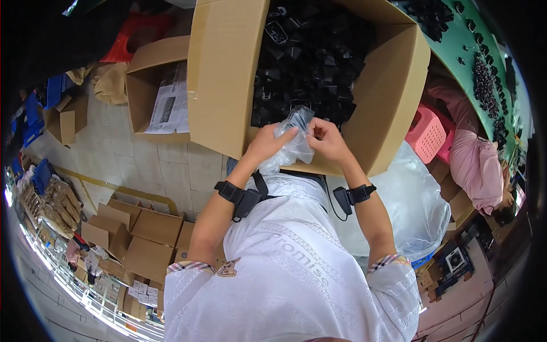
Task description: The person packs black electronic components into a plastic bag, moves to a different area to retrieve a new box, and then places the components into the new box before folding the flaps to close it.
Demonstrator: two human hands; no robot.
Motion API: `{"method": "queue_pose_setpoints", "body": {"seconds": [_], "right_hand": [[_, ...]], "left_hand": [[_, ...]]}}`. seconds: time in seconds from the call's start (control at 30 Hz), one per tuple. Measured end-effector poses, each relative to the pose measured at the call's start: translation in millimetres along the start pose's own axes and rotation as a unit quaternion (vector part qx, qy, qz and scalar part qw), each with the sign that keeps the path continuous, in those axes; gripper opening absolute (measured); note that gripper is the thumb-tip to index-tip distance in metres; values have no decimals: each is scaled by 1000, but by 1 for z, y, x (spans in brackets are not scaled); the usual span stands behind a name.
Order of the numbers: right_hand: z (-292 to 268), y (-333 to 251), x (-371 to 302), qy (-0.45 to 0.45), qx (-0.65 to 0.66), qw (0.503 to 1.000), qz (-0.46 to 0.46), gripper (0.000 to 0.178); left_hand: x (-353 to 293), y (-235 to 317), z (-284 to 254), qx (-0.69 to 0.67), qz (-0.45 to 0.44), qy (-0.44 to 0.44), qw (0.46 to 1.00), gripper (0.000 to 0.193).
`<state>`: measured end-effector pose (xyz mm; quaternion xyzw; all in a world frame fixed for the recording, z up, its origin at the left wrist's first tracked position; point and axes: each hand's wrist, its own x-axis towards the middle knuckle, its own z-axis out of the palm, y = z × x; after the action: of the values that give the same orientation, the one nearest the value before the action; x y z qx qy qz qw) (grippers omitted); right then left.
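Gripping a small clear plastic bag (292,142) with a dark part inside, the left hand (268,142) pinches its left side while the right hand (327,139) closes its fingers on the bag's top edge. The bag hangs just over the near rim of a large cardboard box (225,74) filled with black parts (313,57). A smaller open carton (149,62) stands to the left, a pink basket (426,134) to the right.

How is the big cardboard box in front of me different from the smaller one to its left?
The big cardboard box is heaped with small black parts; the smaller box holds only printed paper sheets. The big one stands nearer both hands. Both are brown and open-topped.
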<state>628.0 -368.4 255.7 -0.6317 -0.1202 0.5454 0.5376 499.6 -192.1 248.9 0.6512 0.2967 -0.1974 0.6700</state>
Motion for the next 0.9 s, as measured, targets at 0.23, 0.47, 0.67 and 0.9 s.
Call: {"method": "queue_pose_setpoints", "body": {"seconds": [0.23, 0.47, 0.67, 0.9], "right_hand": [[-1, 3, -7, -6, -41, 999, -2, 19], [-5, 21, 3, 5, -28, 1000, 10, 11], [-32, 71, 93, 189, -70, 979, -6, 28], [11, 105, 217, 239, -335, 900, 143, 34]], "left_hand": [[-4, -23, 8, -35, -19, 21, 999, 28], [-19, -16, 6, -63, -15, 38, 997, 24], [-33, -9, -5, 37, 20, 11, 999, 21], [-40, 0, -8, 43, 22, 22, 999, 13]]}}
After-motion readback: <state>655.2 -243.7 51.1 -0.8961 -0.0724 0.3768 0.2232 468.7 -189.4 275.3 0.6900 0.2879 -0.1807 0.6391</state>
